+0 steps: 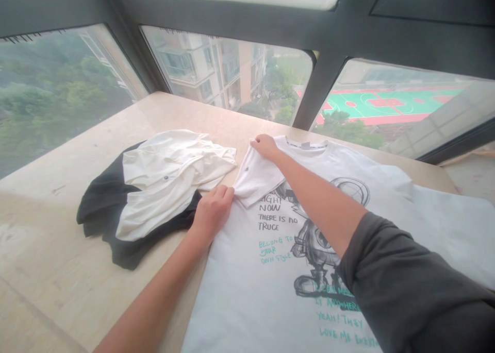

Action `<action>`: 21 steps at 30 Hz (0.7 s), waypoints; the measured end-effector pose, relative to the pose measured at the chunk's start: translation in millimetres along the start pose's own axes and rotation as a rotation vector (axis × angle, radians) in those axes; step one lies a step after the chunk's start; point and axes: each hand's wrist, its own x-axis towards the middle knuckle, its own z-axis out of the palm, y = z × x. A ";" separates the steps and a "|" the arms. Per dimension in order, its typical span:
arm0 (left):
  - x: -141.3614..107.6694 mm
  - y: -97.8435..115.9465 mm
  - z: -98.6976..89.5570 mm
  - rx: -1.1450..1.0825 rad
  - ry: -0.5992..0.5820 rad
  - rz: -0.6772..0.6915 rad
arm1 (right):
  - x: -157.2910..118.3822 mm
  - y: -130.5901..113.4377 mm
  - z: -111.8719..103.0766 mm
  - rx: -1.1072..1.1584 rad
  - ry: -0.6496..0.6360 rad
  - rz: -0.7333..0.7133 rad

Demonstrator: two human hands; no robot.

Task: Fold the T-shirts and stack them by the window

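Observation:
A white T-shirt (240,291) with a dark cartoon figure and black and green lettering lies spread on the pale stone ledge (46,250). Its left-side sleeve is folded inward over the chest. My left hand (213,209) pinches the lower corner of that sleeve. At the sleeve's upper edge, near the shoulder, my right hand (265,148) grips the cloth with fingers closed. My right forearm crosses over the print and hides part of it. The neckline sits just right of my right hand.
Left of the T-shirt lie a crumpled cream garment (154,172) and a black garment (127,252) partly beneath it. More white cloth (448,224) extends at the right. Dark-framed windows (228,74) border the ledge; buildings, trees and a sports court show outside.

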 end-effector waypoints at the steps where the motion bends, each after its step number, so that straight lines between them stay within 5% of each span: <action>1: 0.2 1.3 -1.2 0.007 0.002 -0.018 | -0.9 0.9 1.6 0.009 0.005 0.001; 10: 14.6 13.3 -16.6 -0.096 -0.065 0.192 | -13.6 11.4 -3.0 0.060 0.002 -0.060; 16: -2.5 12.0 -13.4 -0.072 -0.047 0.053 | -16.6 11.8 1.2 0.117 0.015 -0.067; 21: -29.8 22.7 -32.7 -0.140 -0.047 -0.090 | -18.2 4.5 1.4 0.080 0.066 -0.046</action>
